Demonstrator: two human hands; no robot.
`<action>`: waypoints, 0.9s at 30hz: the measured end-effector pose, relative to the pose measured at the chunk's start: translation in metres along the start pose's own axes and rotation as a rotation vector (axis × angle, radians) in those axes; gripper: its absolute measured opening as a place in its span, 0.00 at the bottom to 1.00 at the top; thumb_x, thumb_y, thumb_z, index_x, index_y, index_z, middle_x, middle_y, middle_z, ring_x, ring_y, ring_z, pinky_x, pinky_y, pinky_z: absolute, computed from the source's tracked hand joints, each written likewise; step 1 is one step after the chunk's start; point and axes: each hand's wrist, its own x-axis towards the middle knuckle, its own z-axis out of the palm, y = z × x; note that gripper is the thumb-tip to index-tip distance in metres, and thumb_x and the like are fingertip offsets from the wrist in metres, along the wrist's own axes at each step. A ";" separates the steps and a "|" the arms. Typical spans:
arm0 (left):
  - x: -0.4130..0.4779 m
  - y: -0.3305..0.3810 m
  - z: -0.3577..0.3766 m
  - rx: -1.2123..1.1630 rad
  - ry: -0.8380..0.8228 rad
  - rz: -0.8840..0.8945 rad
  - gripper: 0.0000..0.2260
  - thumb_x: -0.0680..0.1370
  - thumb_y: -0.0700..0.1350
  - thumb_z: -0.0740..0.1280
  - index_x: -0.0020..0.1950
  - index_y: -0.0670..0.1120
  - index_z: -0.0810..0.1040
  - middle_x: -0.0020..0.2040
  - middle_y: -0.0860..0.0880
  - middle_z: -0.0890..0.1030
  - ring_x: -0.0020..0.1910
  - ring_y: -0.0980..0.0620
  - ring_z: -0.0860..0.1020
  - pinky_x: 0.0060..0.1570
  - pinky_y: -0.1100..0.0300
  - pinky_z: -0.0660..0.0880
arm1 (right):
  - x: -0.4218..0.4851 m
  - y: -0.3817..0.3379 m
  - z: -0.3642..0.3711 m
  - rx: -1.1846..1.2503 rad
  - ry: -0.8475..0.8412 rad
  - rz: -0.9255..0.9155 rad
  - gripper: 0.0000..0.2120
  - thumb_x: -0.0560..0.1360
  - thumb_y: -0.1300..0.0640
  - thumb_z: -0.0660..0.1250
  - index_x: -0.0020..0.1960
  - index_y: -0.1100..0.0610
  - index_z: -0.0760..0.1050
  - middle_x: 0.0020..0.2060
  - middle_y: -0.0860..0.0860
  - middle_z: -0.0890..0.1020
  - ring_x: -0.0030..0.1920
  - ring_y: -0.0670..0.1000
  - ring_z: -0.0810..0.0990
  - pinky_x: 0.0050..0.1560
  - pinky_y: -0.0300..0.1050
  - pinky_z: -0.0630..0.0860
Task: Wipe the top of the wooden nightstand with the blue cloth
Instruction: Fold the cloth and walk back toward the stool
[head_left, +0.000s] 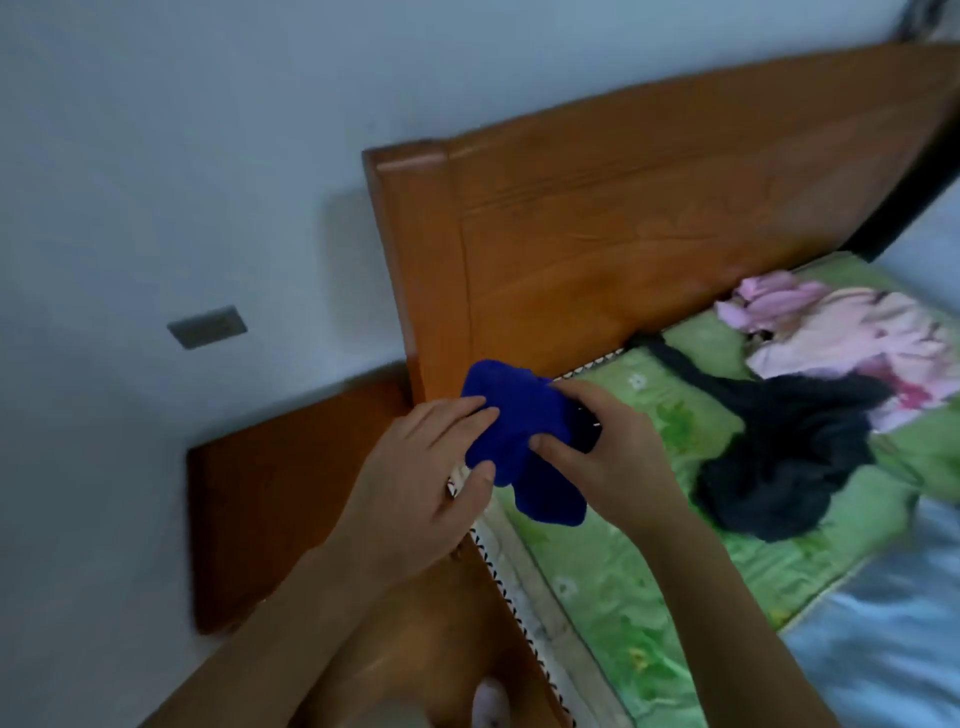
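The blue cloth (519, 436) is bunched up in the air between my two hands, over the bed's edge and just right of the nightstand. My left hand (431, 467) grips its left side with fingers on top and thumb below. My right hand (597, 447) pinches its right side; a small dark thing shows behind the fingers, unclear what. The wooden nightstand (270, 499) stands below and to the left, against the wall and the headboard. Its orange-brown top shows bare; my left forearm covers its near right part.
A tall wooden headboard (623, 218) rises behind the cloth. The bed to the right has a green flowered sheet (649, 587), a black garment (789, 467), a pink one (841, 332) and a grey blanket (883, 623). A grey wall plate (207, 326) is on the left wall.
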 end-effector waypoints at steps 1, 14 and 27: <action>0.006 0.008 0.003 0.005 -0.006 0.051 0.22 0.82 0.55 0.55 0.72 0.48 0.73 0.70 0.52 0.75 0.70 0.56 0.70 0.69 0.56 0.66 | -0.008 0.002 -0.011 -0.021 0.030 0.002 0.24 0.72 0.45 0.75 0.66 0.44 0.74 0.55 0.36 0.80 0.54 0.41 0.79 0.56 0.45 0.80; 0.042 0.068 0.107 -0.169 -0.413 0.485 0.25 0.82 0.57 0.55 0.73 0.46 0.73 0.71 0.50 0.75 0.70 0.53 0.71 0.71 0.56 0.67 | -0.142 0.068 -0.066 -0.125 0.385 0.527 0.25 0.70 0.46 0.77 0.66 0.45 0.77 0.53 0.42 0.83 0.52 0.46 0.81 0.54 0.45 0.79; -0.054 0.196 0.198 -0.362 -0.843 0.861 0.20 0.82 0.54 0.60 0.69 0.45 0.77 0.65 0.49 0.80 0.65 0.52 0.76 0.65 0.55 0.71 | -0.381 0.076 -0.052 -0.080 0.789 1.031 0.24 0.67 0.47 0.77 0.62 0.41 0.78 0.47 0.36 0.82 0.48 0.43 0.81 0.48 0.38 0.74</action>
